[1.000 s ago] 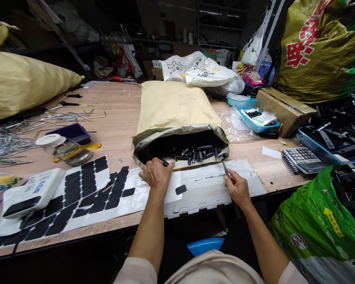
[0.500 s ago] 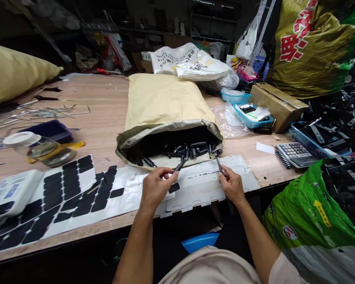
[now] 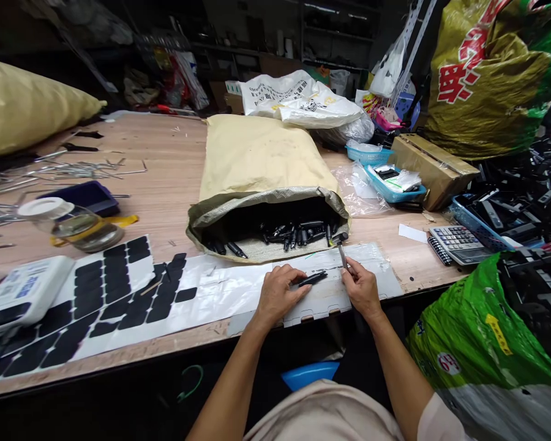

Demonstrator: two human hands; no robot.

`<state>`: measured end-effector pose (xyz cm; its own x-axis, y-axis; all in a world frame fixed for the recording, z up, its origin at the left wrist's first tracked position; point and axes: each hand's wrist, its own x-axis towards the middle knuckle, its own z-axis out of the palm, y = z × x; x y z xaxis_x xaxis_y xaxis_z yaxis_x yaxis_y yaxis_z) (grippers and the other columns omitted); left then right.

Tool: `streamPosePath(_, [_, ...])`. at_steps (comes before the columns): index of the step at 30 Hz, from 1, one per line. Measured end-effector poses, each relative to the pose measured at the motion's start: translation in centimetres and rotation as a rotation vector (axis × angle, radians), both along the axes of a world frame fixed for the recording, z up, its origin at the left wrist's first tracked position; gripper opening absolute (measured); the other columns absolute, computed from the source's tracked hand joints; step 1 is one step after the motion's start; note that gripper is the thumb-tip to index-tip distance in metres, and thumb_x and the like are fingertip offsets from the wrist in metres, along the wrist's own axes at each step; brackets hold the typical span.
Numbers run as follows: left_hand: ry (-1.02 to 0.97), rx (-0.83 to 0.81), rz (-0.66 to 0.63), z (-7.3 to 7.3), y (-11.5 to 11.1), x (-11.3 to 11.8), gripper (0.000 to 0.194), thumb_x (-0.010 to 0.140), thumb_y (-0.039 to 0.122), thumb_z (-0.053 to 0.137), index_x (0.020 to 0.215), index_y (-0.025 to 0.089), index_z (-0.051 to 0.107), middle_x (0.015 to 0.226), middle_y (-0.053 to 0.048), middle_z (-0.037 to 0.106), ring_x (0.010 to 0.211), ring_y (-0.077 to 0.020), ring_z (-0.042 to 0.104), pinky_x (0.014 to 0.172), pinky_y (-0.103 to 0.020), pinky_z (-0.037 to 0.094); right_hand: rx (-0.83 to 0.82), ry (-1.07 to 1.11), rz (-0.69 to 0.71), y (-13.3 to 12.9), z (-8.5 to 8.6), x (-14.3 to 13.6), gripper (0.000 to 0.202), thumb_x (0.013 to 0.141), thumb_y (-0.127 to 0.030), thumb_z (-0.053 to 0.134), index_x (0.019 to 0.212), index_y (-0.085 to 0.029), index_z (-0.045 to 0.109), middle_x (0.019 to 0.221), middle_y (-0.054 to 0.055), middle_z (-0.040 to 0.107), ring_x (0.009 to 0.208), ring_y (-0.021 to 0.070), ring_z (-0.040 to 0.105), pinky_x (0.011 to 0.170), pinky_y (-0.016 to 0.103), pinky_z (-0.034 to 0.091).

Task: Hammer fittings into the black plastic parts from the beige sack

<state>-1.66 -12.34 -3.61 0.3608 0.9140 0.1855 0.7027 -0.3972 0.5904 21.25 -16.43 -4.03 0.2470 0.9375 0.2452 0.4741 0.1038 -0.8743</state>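
My left hand (image 3: 280, 295) is closed, thumb and fingers pinching the end of a slim black pen-like part (image 3: 313, 279) held low over the white board (image 3: 376, 263). In my right hand (image 3: 360, 286) is a small hammer (image 3: 343, 254), gripped by its metal handle, with its dark head up by the sack's lip. Just beyond both hands lies a cream sack (image 3: 261, 153), its mouth facing me. Several similar black parts (image 3: 298, 236) lie inside that mouth; the depth of the sack is dark.
Sheets of black stickers (image 3: 87, 282), a white device (image 3: 22, 288) and a glass jar (image 3: 87, 233) occupy the left. Metal rods lie behind them. To the right are a calculator (image 3: 459, 242), blue baskets (image 3: 397, 195), a cardboard box (image 3: 434, 168) and a full green bag (image 3: 463, 331).
My left hand has moved right and slightly down, bringing the black part from the sack's mouth to the board near the hammer. My right hand stays almost in place.
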Motion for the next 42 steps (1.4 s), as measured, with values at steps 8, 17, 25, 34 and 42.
streamPosePath(8, [-0.055, -0.052, 0.007, 0.6, 0.0, 0.0, 0.017, 0.080, 0.025, 0.074, 0.097, 0.024, 0.074, 0.083, 0.000, 0.067, 0.086, -0.0212, 0.057, 0.079, -0.035, 0.038, 0.052, -0.005, 0.156, -4.5, 1.3, -2.4, 0.040, 0.093, -0.030, 0.058, 0.127, -0.012, 0.069, 0.073, 0.003, 0.071, 0.056, 0.0150, 0.063, 0.053, 0.024, 0.053])
streamPosePath(17, [-0.116, -0.075, 0.045, 0.5, 0.0, 0.1, 0.014, 0.078, 0.021, 0.075, 0.092, 0.025, 0.076, 0.084, 0.000, 0.069, 0.087, -0.0208, 0.059, 0.081, -0.035, 0.040, 0.205, -0.301, 0.206, -6.4, 2.5, -3.5, 0.040, 0.092, -0.020, 0.056, 0.130, -0.016, 0.068, 0.112, 0.013, 0.077, 0.097, 0.0256, 0.077, 0.086, 0.034, 0.063])
streamPosePath(25, [-0.123, -0.104, 0.059, 0.8, 0.0, 0.2, 0.015, 0.076, 0.019, 0.076, 0.089, 0.026, 0.078, 0.080, 0.001, 0.068, 0.085, -0.0206, 0.057, 0.081, -0.035, 0.041, 0.197, -0.418, 0.201, -6.6, 1.7, -3.8, 0.038, 0.092, -0.019, 0.054, 0.127, -0.015, 0.070, 0.109, 0.013, 0.078, 0.094, 0.0264, 0.078, 0.083, 0.033, 0.064])
streamPosePath(34, [-0.135, -0.103, 0.051, 1.0, 0.0, 0.2, 0.012, 0.077, 0.023, 0.073, 0.089, 0.025, 0.076, 0.081, 0.000, 0.068, 0.086, -0.0208, 0.058, 0.080, -0.035, 0.041, 0.176, -0.326, 0.137, -6.9, 2.3, -2.9, 0.041, 0.094, -0.023, 0.055, 0.132, -0.018, 0.068, 0.114, 0.012, 0.077, 0.095, 0.0269, 0.077, 0.085, 0.036, 0.064])
streamPosePath(42, [-0.122, -0.099, 0.045, 0.9, 0.0, 0.1, 0.012, 0.076, 0.024, 0.074, 0.089, 0.024, 0.075, 0.080, 0.000, 0.069, 0.086, -0.0212, 0.058, 0.081, -0.035, 0.041, 0.123, -0.298, 0.127, -6.5, 1.3, -2.6, 0.038, 0.092, -0.025, 0.057, 0.126, -0.018, 0.071, 0.107, 0.012, 0.078, 0.091, 0.0267, 0.077, 0.082, 0.035, 0.063])
